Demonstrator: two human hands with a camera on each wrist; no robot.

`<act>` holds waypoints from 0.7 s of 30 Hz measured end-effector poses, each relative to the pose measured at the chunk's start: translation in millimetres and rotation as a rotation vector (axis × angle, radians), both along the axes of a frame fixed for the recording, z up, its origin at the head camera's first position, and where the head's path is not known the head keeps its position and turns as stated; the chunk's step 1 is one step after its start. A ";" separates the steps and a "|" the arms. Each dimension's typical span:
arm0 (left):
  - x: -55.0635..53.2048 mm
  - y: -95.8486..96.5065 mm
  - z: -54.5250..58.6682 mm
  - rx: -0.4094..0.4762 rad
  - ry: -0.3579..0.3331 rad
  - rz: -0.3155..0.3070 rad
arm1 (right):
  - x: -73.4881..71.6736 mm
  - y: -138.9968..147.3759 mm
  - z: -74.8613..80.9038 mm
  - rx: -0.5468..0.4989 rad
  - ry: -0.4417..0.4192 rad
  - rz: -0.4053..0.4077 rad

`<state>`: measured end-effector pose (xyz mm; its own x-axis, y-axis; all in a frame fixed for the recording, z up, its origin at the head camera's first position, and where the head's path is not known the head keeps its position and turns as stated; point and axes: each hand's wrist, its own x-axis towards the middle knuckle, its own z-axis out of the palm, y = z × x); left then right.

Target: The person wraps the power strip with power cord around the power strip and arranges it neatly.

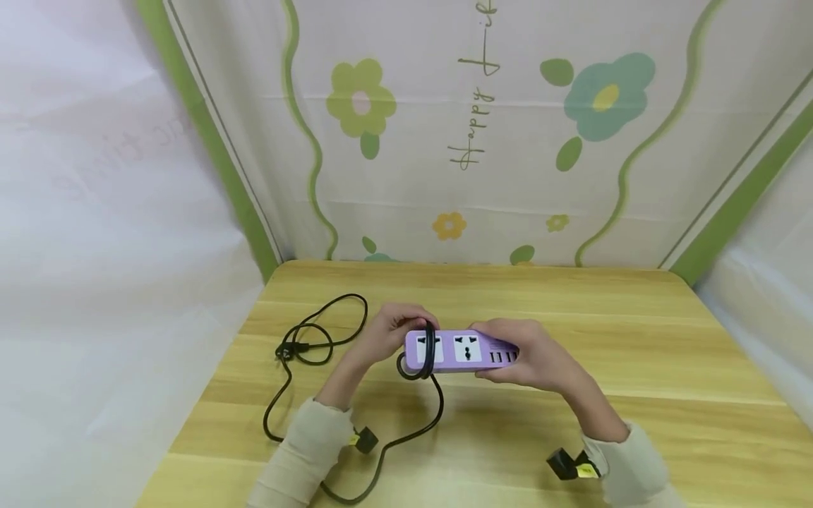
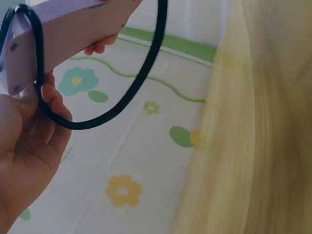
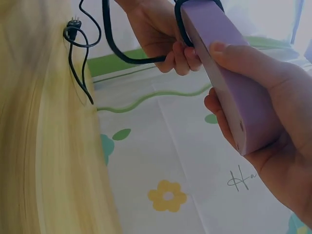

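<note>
Power strip [image 1: 448, 353], the purple one, is held up over the wooden table [image 1: 495, 444], right hand [image 1: 532, 353] wrapped round its USB end. Left hand [image 1: 384, 336] is curled onto the black cord [image 1: 430, 353] looped round the other end, plug [image 1: 288, 351] lying off left.

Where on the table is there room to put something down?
There's bare table from behind the purple power strip to the flowery cloth, and right of the right hand. The left is crowded: black cord and plug lie beside the left hand.
</note>
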<state>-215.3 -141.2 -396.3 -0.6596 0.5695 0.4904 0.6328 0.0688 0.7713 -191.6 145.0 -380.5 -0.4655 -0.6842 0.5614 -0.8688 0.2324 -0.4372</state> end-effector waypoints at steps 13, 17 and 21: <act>14.8 22.3 -1.8 -0.073 -0.199 0.025 | -4.4 13.6 2.4 -0.129 -0.056 -0.162; 19.5 29.8 -0.5 -0.014 -0.425 -0.067 | -4.5 15.7 4.7 -0.169 -0.114 -0.289; 25.1 37.2 4.5 0.031 -0.582 -0.058 | -7.8 17.1 4.8 -0.179 -0.152 -0.388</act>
<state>-190.2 -103.9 -391.7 -0.7937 0.6039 0.0738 0.1062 0.0181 0.9942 -199.3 162.1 -375.7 -0.7547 -0.3410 0.5605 -0.6551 0.4374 -0.6160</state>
